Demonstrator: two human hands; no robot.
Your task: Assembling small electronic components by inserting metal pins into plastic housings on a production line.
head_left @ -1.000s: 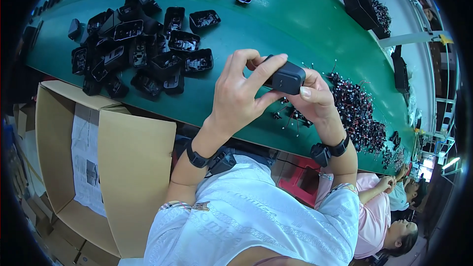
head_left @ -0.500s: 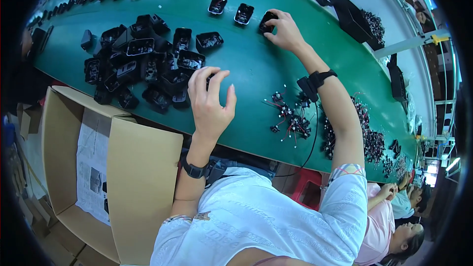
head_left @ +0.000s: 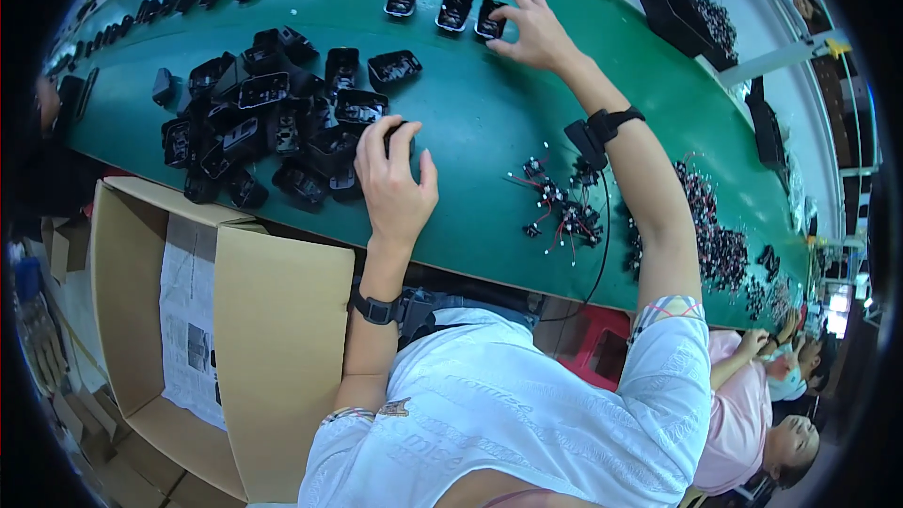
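Hands (both) on black housings [head_left: 282, 127], belt edge near

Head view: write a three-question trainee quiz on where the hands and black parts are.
1. True or false: the right hand touches the rightmost of three black housings set in a row on the green table.
2. What does the left hand rest on? A) the cardboard box B) a black housing at the edge of the pile C) the wired parts
3. Fill in: the small wired parts lie between the person's two ____.

Key: 1 true; 2 B; 3 forearms.
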